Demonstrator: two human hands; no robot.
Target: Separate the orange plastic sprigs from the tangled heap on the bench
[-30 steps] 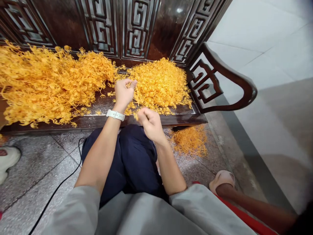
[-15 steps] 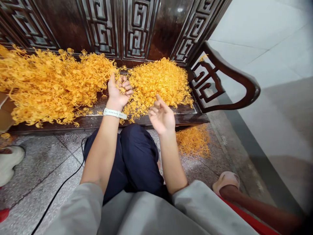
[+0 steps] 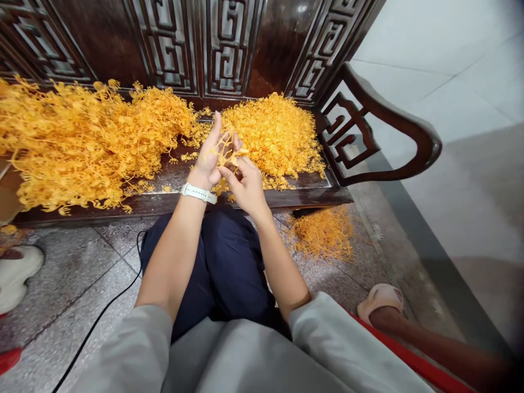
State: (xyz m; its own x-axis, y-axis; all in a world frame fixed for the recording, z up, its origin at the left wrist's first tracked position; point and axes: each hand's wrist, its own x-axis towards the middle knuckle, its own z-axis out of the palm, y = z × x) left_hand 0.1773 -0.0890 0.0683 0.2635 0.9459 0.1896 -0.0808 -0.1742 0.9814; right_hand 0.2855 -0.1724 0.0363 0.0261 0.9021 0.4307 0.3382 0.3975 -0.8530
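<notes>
A yellow branched plastic sprig lies across the palm of my left hand, whose thumb sticks up while its fingers curl around the far side, partly hidden. My right hand meets it from the right, thumb and fingers pinched on the sprig's lower end. Just beyond both hands, a heap of small yellow plastic pieces covers the right end of the dark wooden bench. To the left spreads a larger pile of yellow branched sprigs.
The bench has a carved back and a curved armrest at right. Thin yellow stems lie on the floor below it. A black cable runs at left. Another person's sandalled foot is at right, a pale shoe at left.
My hands have come together over the bench edge. The right hand moved left and up to the left hand, and the sprig now shows plainly between them.
</notes>
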